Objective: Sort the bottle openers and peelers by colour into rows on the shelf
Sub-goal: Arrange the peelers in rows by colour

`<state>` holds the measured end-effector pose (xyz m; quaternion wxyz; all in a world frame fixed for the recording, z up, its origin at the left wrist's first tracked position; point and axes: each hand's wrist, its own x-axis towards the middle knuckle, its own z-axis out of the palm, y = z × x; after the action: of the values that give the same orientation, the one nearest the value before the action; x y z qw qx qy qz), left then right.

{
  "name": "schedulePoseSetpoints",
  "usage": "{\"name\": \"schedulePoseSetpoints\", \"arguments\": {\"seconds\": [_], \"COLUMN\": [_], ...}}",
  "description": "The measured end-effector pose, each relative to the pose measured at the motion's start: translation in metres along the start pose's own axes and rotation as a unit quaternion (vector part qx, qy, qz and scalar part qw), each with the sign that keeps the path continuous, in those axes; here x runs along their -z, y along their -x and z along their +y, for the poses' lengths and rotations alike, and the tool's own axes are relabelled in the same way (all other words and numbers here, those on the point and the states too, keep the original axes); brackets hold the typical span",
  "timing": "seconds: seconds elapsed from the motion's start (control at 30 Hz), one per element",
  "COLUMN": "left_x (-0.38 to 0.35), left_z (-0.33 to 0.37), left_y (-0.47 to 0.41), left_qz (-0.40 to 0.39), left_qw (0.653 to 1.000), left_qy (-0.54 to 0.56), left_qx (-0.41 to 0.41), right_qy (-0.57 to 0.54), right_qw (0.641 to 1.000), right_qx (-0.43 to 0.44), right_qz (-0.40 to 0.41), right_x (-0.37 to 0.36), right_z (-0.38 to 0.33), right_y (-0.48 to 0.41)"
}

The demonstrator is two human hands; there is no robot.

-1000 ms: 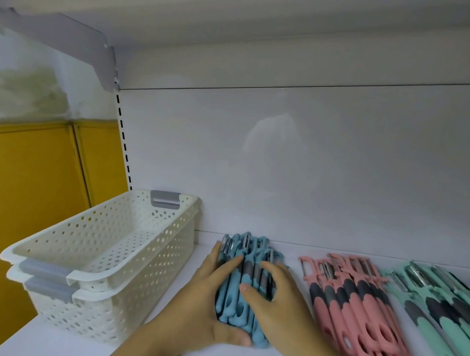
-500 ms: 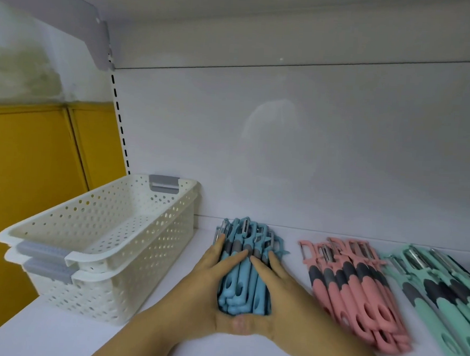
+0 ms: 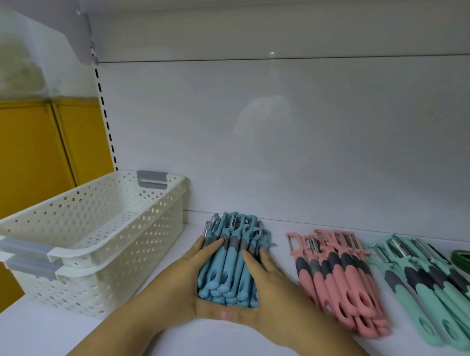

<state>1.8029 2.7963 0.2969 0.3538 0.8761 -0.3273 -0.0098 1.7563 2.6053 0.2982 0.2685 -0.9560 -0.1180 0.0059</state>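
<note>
Now L grip [image 3: 178, 284] & R grip [image 3: 275, 292], fingers straight, press blue peelers [image 3: 227, 269] together.

Hands [image 3: 178, 281] [image 3: 273, 290] press blue peelers [image 3: 224, 270] from both sides (thumbs touching).

White shelf [image 3: 54, 332] with glossy back panel [image 3: 285, 139], slotted upright [image 3: 105, 120] at 10 o'clock, yellow wall panels [image 3: 17, 164] at 9, stained wall [image 3: 15, 68] above.
</note>
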Motion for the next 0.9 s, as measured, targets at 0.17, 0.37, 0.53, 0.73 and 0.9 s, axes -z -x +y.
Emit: {"name": "schedulePoseSetpoints", "arguments": {"seconds": [0.17, 0.37, 0.53, 0.73, 0.9], "left_x": [0.001, -0.002, -0.004, -0.005, -0.007], "left_z": [-0.005, -0.006, -0.001, -0.001, 0.009], "left_y": [-0.001, -0.003, -0.007, -0.005, 0.001], "left_qz": [0.039, 0.046, 0.053, 0.081, 0.118], "left_qw": [0.998, 0.997, 0.996, 0.991, 0.974], "left_qy": [-0.052, -0.051, -0.053, -0.088, -0.189], "left_qx": [0.003, -0.020, -0.057, -0.059, -0.049], "right_qy": [0.034, 0.042, 0.033, 0.035, 0.090], "right_qw": [0.999, 0.998, 0.997, 0.997, 0.992], "right_qx": [-0.018, -0.054, -0.060, -0.056, -0.052], "right_qz": [0.016, 0.015, 0.026, 0.040, 0.066], "right_x": [0.003, -0.005, -0.009, -0.010, -0.008], "right_z": [-0.007, -0.014, -0.011, -0.011, -0.023], "right_y": [0.003, -0.005, -0.011, -0.010, -0.004]}}
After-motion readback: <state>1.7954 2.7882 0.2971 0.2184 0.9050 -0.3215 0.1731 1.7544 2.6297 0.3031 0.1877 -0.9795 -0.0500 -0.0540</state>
